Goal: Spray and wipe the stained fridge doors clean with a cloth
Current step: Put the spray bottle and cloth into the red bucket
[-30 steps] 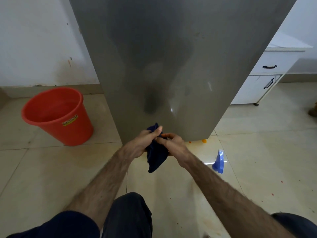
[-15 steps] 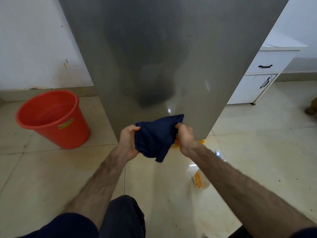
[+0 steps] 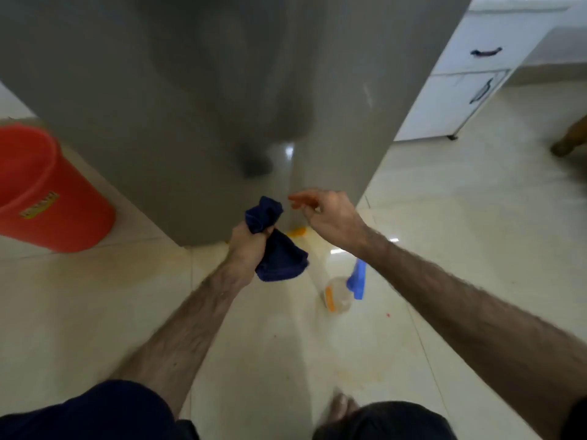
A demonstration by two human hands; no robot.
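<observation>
Head view: we see our left hand [image 3: 246, 246] fisted tight round the dark blue cloth [image 3: 275, 249], bunched, w/ one end sticking up above the fist & the rest hanging below it. The cloth's top end sits right at the lower edge of the grey fridge door [image 3: 190, 106]; can't tell if it's touching. Our right hand [image 3: 330, 214] is loose & open, fingers [image 3: 301, 198] spread, holding nothing, just beside the cloth & near the door's bottom right corner. The spray bottle [image 3: 338, 295], clear w/ a blue trigger head & an orange band, stands on the tiled floor [image 3: 460, 249] under our right forearm, near the fridge's front right corner. Orange smears show on the floor by the fridge base. An orange-red bucket [image 3: 41, 198] stands on the floor left of the fridge, a white cabinet [image 3: 460, 90] to its right.
</observation>
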